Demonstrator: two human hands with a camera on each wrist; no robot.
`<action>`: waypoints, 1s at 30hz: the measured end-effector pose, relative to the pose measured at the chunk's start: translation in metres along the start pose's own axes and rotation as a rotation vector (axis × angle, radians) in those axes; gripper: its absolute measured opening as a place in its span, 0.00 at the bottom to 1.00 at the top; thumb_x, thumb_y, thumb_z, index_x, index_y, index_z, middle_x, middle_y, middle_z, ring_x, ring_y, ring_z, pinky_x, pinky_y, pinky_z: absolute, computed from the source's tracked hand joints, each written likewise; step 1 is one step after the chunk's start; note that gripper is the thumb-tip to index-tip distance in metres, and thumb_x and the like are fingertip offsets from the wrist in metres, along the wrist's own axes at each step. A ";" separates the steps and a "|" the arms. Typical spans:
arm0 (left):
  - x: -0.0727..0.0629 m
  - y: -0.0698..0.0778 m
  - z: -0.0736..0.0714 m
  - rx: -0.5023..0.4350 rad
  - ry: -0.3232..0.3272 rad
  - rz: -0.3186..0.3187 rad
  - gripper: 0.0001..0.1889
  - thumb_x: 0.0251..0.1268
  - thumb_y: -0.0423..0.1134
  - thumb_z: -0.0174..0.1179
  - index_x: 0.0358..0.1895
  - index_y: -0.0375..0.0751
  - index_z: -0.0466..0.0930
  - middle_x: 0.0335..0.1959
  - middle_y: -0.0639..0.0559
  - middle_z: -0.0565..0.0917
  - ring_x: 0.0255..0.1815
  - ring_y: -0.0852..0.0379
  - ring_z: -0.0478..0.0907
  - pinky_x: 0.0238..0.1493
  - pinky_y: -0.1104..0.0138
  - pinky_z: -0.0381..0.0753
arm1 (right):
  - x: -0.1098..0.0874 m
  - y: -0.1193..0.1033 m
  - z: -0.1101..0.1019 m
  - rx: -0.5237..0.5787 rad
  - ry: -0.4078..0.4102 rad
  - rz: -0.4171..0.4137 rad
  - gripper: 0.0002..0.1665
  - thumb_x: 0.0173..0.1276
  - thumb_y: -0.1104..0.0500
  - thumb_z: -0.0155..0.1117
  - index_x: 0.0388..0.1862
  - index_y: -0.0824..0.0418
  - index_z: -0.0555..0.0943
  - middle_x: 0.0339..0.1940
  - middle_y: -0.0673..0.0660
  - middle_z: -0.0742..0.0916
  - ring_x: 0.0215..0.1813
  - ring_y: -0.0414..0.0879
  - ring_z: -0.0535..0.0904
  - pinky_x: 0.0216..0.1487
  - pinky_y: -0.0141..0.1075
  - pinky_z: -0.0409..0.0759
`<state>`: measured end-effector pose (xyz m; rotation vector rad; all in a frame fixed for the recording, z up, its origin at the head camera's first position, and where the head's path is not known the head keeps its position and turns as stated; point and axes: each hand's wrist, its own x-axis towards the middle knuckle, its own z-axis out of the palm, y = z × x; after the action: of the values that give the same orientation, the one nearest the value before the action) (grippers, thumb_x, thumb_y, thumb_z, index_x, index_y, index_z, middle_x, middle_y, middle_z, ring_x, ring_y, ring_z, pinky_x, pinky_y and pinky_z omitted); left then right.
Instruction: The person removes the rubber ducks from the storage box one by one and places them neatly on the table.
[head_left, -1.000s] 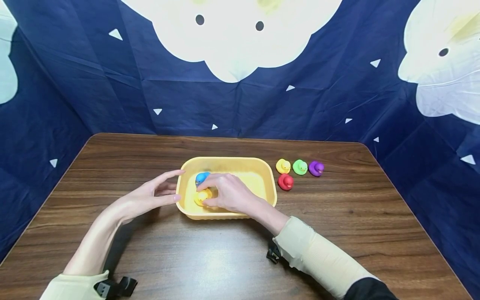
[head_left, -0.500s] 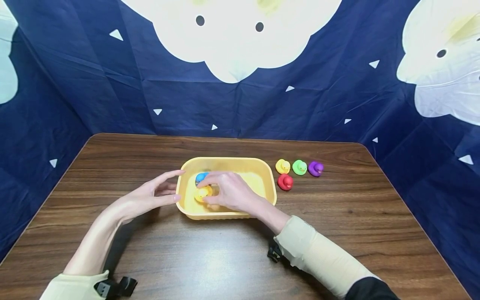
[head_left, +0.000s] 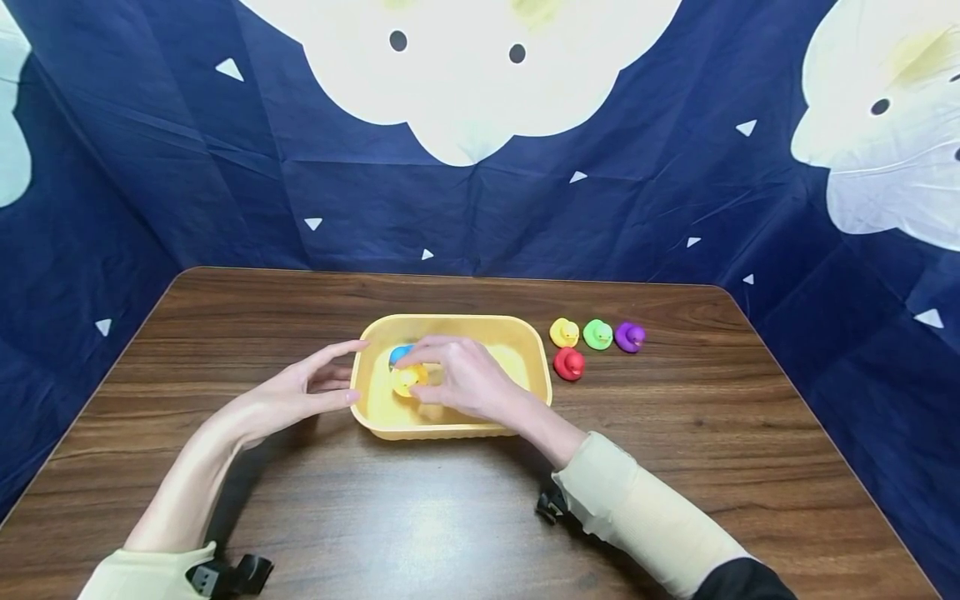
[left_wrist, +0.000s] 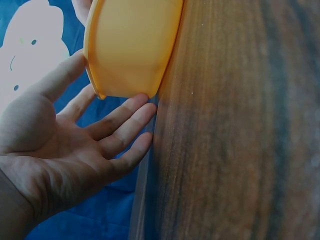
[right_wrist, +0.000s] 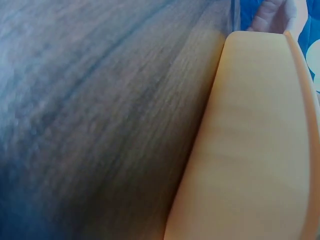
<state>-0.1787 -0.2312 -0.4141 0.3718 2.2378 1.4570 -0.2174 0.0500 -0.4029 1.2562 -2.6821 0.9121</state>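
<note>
A yellow plastic basin (head_left: 487, 431) stands on the table, its side wall (right_wrist: 250, 140) filling much of the right wrist view. Inside its left half, my right hand (head_left: 468, 383) pinches a yellow rubber duck (head_left: 406, 382) between thumb and fingers. Just behind that duck is a blue rubber duck (head_left: 400, 355), partly covered by the right hand. My left hand (head_left: 303, 387) touches the basin's left end with thumb and fingers spread and fairly straight. In the left wrist view, the fingertips of the left hand (left_wrist: 75, 140) meet the basin's outer wall (left_wrist: 132, 50).
Right of the basin sit another yellow duck (head_left: 564, 332), a green duck (head_left: 597, 334) and a purple duck (head_left: 630, 337) in a row. A red duck (head_left: 568, 364) lies in front of them. Dark blue cloth (head_left: 360, 192) with white clouds hangs behind the wooden table (head_left: 712, 433).
My right hand and the yellow duck in its pinch have shifted slightly upward in the head view, a little to the right. The left hand and the basin stay in place.
</note>
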 end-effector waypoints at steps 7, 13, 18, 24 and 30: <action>0.000 0.001 0.001 0.002 -0.001 0.001 0.38 0.75 0.47 0.62 0.82 0.53 0.54 0.72 0.34 0.74 0.75 0.37 0.70 0.58 0.70 0.79 | -0.004 -0.002 -0.010 0.013 0.024 0.022 0.20 0.61 0.56 0.76 0.54 0.52 0.89 0.53 0.50 0.90 0.52 0.42 0.87 0.51 0.33 0.83; 0.000 0.002 0.000 0.016 0.004 -0.012 0.38 0.75 0.47 0.62 0.82 0.53 0.54 0.73 0.34 0.73 0.75 0.37 0.70 0.58 0.71 0.78 | -0.008 -0.001 -0.019 0.034 0.048 0.039 0.20 0.62 0.57 0.76 0.54 0.53 0.89 0.52 0.51 0.90 0.52 0.43 0.86 0.53 0.40 0.85; 0.000 0.002 0.000 0.012 0.003 -0.011 0.38 0.74 0.47 0.62 0.82 0.53 0.54 0.73 0.34 0.73 0.75 0.37 0.70 0.57 0.72 0.79 | -0.012 0.000 -0.024 0.064 0.084 0.044 0.19 0.62 0.59 0.76 0.53 0.55 0.89 0.50 0.51 0.90 0.52 0.44 0.86 0.53 0.43 0.85; 0.001 0.001 0.000 0.010 0.005 -0.020 0.38 0.75 0.47 0.62 0.82 0.53 0.53 0.73 0.34 0.72 0.75 0.36 0.69 0.58 0.71 0.78 | -0.015 0.003 -0.029 0.066 0.138 0.025 0.18 0.61 0.59 0.76 0.52 0.56 0.89 0.50 0.51 0.91 0.54 0.43 0.87 0.57 0.36 0.83; 0.001 0.001 0.001 0.009 0.005 -0.020 0.39 0.75 0.47 0.62 0.82 0.52 0.53 0.74 0.33 0.71 0.76 0.35 0.69 0.60 0.69 0.78 | -0.019 0.005 -0.035 0.061 0.188 -0.006 0.17 0.61 0.59 0.75 0.51 0.57 0.89 0.48 0.51 0.91 0.53 0.43 0.87 0.59 0.36 0.82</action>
<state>-0.1793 -0.2299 -0.4135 0.3480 2.2461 1.4394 -0.2155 0.0842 -0.3817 1.1261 -2.5224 1.0616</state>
